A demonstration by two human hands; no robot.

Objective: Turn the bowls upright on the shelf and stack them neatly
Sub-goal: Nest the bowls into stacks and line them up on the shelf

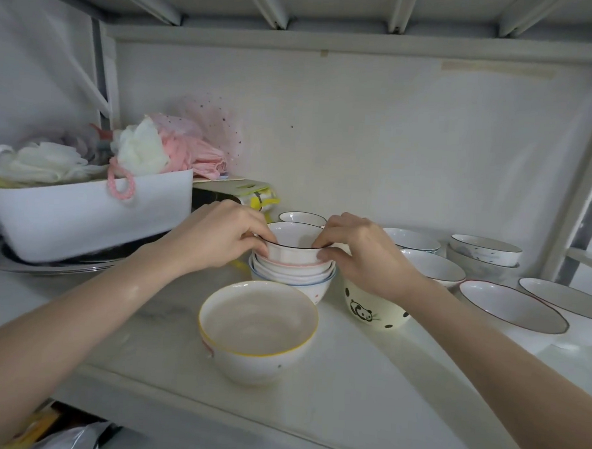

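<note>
A stack of small bowls [290,275] stands upright in the middle of the shelf [165,341]. Its top bowl [292,239] is white with a thin dark rim. My left hand [223,236] grips that bowl's left rim and my right hand [365,253] grips its right rim, thumbs outside, fingers over the edge. In front stands a large yellow-rimmed bowl [258,328], upright. Right of it, a cream panda bowl [374,311] sits partly hidden under my right wrist.
More upright bowls fill the right side: two wide ones [513,309], a stacked pair [485,255], others behind [412,240], [301,218]. A white basket [86,213] of sponges and cloth sits at the left on metal trays [45,266]. A shelf board hangs low overhead.
</note>
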